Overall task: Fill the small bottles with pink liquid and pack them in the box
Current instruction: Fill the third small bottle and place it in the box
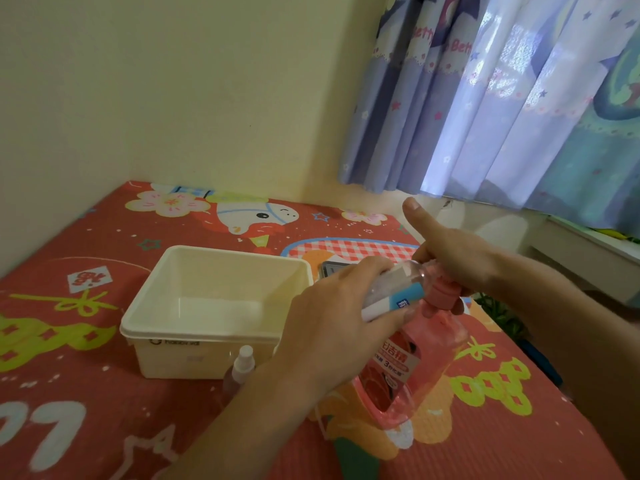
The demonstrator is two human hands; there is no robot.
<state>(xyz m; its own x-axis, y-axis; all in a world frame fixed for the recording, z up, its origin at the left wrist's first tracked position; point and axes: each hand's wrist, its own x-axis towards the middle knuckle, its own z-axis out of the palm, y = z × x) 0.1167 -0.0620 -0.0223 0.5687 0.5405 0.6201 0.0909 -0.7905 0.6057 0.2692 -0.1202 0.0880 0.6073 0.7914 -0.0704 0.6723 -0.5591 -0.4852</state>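
Observation:
My left hand (332, 306) grips a small clear bottle (398, 289) with a blue and white label, tilted on its side with its mouth against the pink pump head. My right hand (446, 251) rests on the pump of a large pink liquid bottle (415, 362) standing on the mat, thumb raised. A small spray bottle (239, 370) with pink liquid and a clear cap stands in front of the cream box (152, 296), which looks empty inside.
A red patterned mat (69, 393) covers the surface. A dark flat object (329, 270) lies behind the box's right corner. A purple curtain (502, 98) hangs at the back right, and a white sill (588, 251) is under it.

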